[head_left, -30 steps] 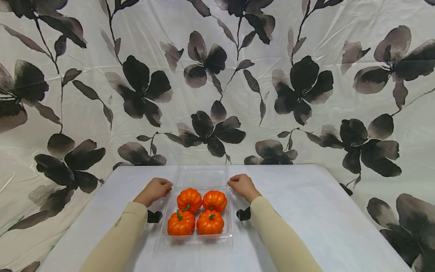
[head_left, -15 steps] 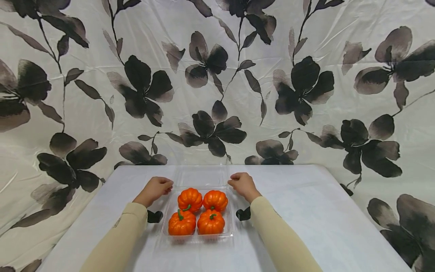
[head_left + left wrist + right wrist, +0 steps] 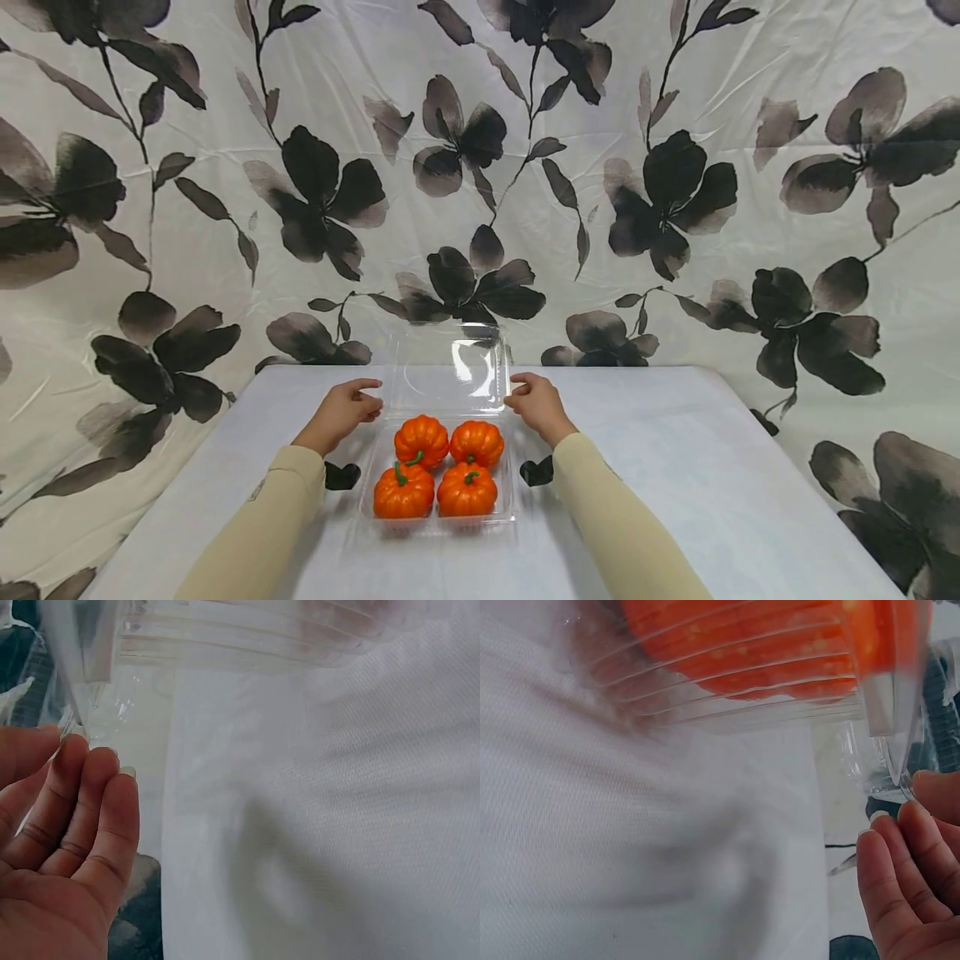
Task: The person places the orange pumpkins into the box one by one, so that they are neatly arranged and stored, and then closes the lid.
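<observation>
A clear plastic clamshell box lies on the white table, several small orange pumpkins in its base. Its transparent lid stands raised at the far side, glare on its right half. My left hand pinches the lid's left edge near the hinge. On the opposite edge, my right hand does the same. In the left wrist view, thumb and fingertips meet at the thin plastic edge. The right wrist view shows the thumb and fingers at the matching edge, below the ribbed box wall.
A white cloth covers the table. Directly behind its far edge hangs a pale curtain with dark flowers. A black device shows at each wrist, close beside the box.
The lid has swung up from lying low at the back to a steeper tilt, its far edge now over the curtain. Both hands have risen slightly with it; the pumpkins stay put.
</observation>
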{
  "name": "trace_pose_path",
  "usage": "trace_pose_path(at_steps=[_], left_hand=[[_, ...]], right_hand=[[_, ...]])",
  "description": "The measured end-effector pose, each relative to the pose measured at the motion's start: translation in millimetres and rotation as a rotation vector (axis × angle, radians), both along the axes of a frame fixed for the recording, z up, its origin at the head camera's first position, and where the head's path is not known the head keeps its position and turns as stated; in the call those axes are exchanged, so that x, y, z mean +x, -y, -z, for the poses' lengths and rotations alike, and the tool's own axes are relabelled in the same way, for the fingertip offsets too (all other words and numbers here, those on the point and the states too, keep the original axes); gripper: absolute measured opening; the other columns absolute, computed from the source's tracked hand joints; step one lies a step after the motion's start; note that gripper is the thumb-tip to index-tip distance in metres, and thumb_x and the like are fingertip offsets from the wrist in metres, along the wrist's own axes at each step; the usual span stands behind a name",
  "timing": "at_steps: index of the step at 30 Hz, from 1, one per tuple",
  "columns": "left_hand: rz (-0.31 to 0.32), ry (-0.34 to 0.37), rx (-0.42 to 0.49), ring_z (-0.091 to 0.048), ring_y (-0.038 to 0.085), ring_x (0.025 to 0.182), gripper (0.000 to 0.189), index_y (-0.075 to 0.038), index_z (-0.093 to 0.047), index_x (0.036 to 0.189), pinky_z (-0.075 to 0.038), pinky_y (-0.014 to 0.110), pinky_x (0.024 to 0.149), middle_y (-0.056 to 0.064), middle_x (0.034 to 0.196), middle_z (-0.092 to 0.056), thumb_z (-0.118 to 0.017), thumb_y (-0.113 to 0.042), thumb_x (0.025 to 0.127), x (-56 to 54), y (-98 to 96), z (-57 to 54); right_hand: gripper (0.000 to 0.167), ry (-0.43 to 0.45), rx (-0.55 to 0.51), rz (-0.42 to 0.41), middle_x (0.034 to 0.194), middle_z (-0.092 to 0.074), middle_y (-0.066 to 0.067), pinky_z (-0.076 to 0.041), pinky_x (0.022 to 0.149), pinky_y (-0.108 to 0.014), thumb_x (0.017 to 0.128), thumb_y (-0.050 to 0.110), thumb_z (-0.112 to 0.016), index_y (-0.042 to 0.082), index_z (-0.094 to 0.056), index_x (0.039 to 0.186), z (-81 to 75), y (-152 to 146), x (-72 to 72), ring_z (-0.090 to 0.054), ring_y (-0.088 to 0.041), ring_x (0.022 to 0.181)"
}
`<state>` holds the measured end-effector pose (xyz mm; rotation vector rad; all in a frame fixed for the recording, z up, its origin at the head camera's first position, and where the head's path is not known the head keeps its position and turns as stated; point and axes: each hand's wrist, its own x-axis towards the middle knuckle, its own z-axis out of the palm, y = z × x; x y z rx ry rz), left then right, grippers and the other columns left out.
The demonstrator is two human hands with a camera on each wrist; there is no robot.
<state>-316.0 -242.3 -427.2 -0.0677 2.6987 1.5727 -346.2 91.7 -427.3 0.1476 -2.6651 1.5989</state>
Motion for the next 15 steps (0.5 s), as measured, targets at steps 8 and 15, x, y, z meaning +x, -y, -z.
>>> trace_pose_path(at_steps=[8, 15], left_hand=[[-0.003, -0.006, 0.029, -0.064, 0.036, 0.105, 0.044, -0.001, -0.048, 0.136, -0.055, 0.042, 0.093, 0.027, 0.119, -0.062, -0.058, -0.015, 0.096, 2.5, 0.4, -7.2], [0.023, -0.071, 0.095, -0.064, 0.036, 0.106, 0.043, 0.002, -0.048, 0.136, -0.055, 0.041, 0.093, 0.028, 0.124, -0.058, -0.056, -0.011, 0.096, 1.6, 1.6, -16.5]], right_hand=[[0.046, 0.033, -0.013, -0.028, 0.096, -0.069, -0.009, -0.058, 0.077, -0.034, 0.086, 0.010, -0.069, 0.010, -0.057, 0.131, -3.7, -1, 2.3, -0.066, -0.019, 0.077], [0.045, 0.027, -0.048, -0.044, 0.106, -0.067, -0.011, -0.058, 0.082, -0.036, 0.088, 0.009, -0.067, 0.011, -0.054, 0.131, -10.1, 1, 3.6, -0.067, -0.021, 0.085]])
